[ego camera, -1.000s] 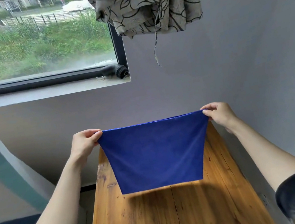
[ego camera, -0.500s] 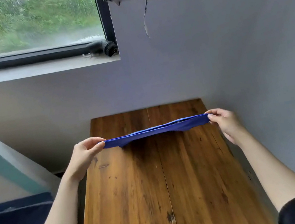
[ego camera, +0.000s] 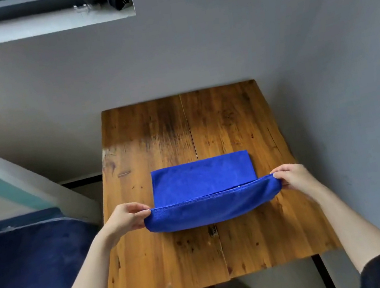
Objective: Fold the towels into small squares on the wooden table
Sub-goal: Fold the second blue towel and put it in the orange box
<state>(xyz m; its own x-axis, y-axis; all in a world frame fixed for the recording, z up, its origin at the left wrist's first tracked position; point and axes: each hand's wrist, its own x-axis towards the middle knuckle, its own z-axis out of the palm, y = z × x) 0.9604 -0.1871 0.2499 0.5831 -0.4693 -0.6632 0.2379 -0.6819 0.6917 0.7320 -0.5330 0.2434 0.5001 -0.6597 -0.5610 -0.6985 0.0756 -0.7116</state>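
Left hand and right hand pinching the two near corners of the blue towel, edge raised between them. Far half of towel flat at mid-bench. Bare wood before and beyond the cloth; bench's far and right edges against the grey wall.

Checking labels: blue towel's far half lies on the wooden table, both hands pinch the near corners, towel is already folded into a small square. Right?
Not quite. The blue towel is not yet a small square: the head view shows a wide rectangle, its near edge lifted and curling. The rest holds: its far half lies on the wooden table, and the left hand and right hand pinch the near corners.
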